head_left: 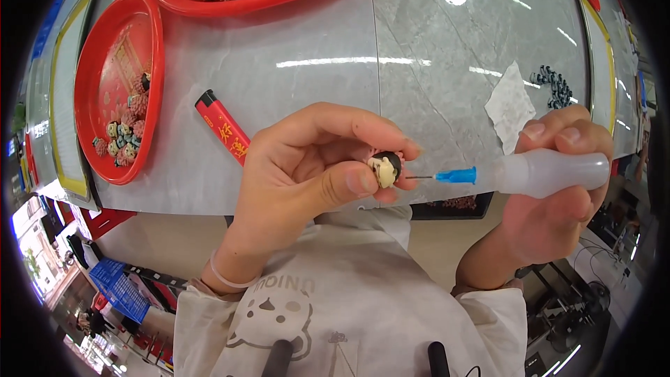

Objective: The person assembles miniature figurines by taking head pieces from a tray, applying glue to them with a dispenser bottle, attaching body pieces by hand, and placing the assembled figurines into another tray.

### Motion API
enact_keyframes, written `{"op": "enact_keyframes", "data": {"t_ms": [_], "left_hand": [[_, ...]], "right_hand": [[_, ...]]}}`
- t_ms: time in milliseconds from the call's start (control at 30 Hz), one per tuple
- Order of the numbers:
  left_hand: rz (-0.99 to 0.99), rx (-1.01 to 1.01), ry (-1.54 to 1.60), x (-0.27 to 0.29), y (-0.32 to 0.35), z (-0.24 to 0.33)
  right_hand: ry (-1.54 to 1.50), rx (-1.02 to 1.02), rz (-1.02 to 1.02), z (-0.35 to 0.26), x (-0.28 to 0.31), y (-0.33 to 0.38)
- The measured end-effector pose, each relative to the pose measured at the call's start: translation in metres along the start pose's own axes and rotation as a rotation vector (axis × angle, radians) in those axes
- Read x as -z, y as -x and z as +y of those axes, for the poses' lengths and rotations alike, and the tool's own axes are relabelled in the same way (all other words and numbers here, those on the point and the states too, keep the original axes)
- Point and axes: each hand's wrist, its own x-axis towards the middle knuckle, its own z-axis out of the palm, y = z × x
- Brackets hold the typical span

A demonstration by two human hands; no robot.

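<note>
Small cream, black and pink figurine (385, 169) near the blue-hubbed needle (450, 176) of a horizontal translucent bottle (555, 173)

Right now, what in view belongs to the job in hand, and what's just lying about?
In the job:
small pink, cream and black figure, in the left hand
white bottle with blue needle tip, in the right hand
probably the similar pieces in the left red tray

Apparently lying about:
red stick with black end
white paper

Grey table (307, 87): red trays (118, 42), red-black stick (223, 128), white paper (511, 108), beads (553, 88).
</note>
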Motion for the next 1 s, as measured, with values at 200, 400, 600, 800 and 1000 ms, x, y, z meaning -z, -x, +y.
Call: {"op": "enact_keyframes", "data": {"t_ms": [200, 400, 600, 800, 1000], "left_hand": [[0.016, 0.019, -0.032, -0.001, 0.0, 0.002], [0.025, 0.011, -0.035, -0.001, -0.001, 0.0], [0.023, 0.014, -0.036, 0.0, -0.001, 0.0], [0.027, 0.007, -0.024, 0.001, -0.002, 0.0], [-0.057, 0.006, 0.031, 0.001, -0.003, 0.002]], "right_hand": [[0.114, 0.056, 0.055, 0.0, -0.01, 0.006], [0.609, 0.283, 0.144, -0.016, -0.007, 0.028], [0.615, 0.316, 0.143, -0.012, -0.016, 0.018], [0.405, 0.255, -0.115, -0.016, -0.003, 0.01], [-0.008, -0.051, 0.181, -0.002, -0.006, 0.011]]}}
